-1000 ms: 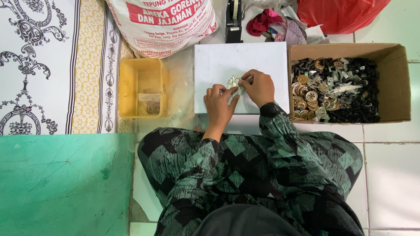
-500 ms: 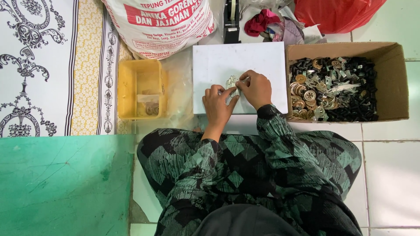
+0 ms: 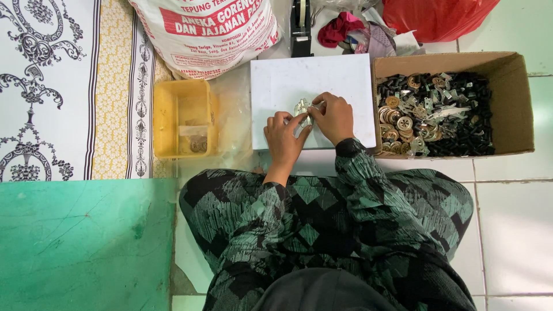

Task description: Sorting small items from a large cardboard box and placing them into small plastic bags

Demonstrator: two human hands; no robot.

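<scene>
Both my hands meet over a white board (image 3: 299, 80) on the floor in front of my crossed legs. My left hand (image 3: 283, 137) and my right hand (image 3: 333, 117) pinch a small shiny metal part (image 3: 302, 108) between their fingertips. The part is mostly covered by my fingers, so its shape is unclear. To the right stands an open cardboard box (image 3: 510, 75) full of several black pieces and round metal parts (image 3: 432, 115).
A yellow plastic tub (image 3: 173, 98) holding a few small parts sits left of the board. A large white printed sack (image 3: 213, 31), a tape dispenser (image 3: 300, 23), a red plastic bag (image 3: 438, 17) and cloth scraps lie behind. A patterned mat and a green sheet (image 3: 80, 242) are at left.
My hands have stayed together on the metal part over the white board, with only slight finger movement.
</scene>
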